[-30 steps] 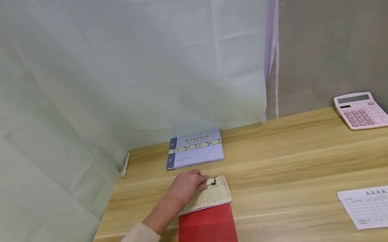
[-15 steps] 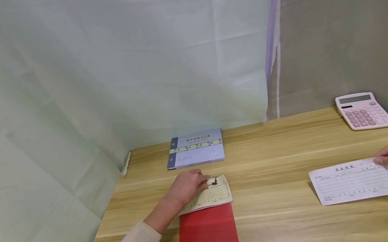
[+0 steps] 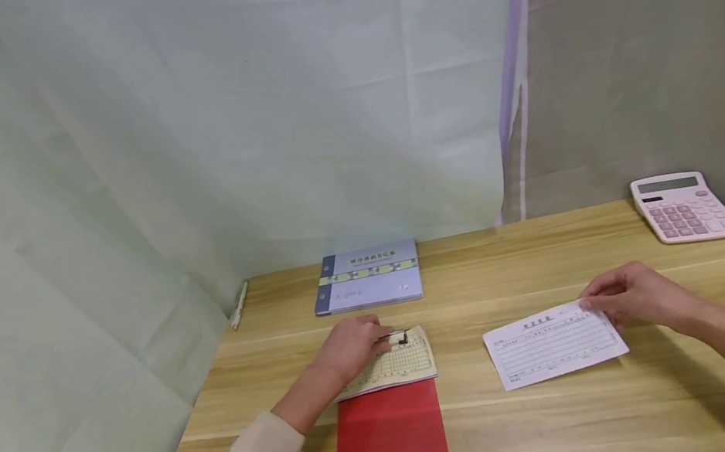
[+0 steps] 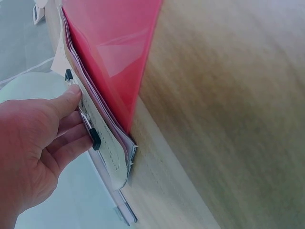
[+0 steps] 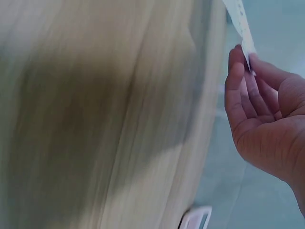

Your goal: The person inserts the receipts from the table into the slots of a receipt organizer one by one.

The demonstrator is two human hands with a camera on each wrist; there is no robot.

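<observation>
A red clipboard [image 3: 389, 437] lies on the table, with a stack of cream printed forms [image 3: 402, 361] over its far part. At the far end of the stack my left hand [image 3: 350, 351] grips the clipboard's metal clip, thumb on one side and fingers on the other. The black tips of that clip [image 4: 96, 139] show in the left wrist view. To the right, a white printed form [image 3: 549, 346] hangs above the table, pinched at its upper right corner by my right hand [image 3: 637, 300]. In the right wrist view the form [image 5: 239, 20] appears edge-on between thumb and fingers.
Behind the clipboard lies a blue-grey ledger book [image 3: 370, 279]. A pen [image 3: 240, 304] rests at the table's left edge. The pink calculator [image 3: 686, 207] sits at the back right. Pale cloth hangs [image 3: 317, 108] along the back and left of the table.
My right hand has come in from the right edge, carrying the white form leftward toward the clipboard and raising it off the table. My left hand stays on the clip.
</observation>
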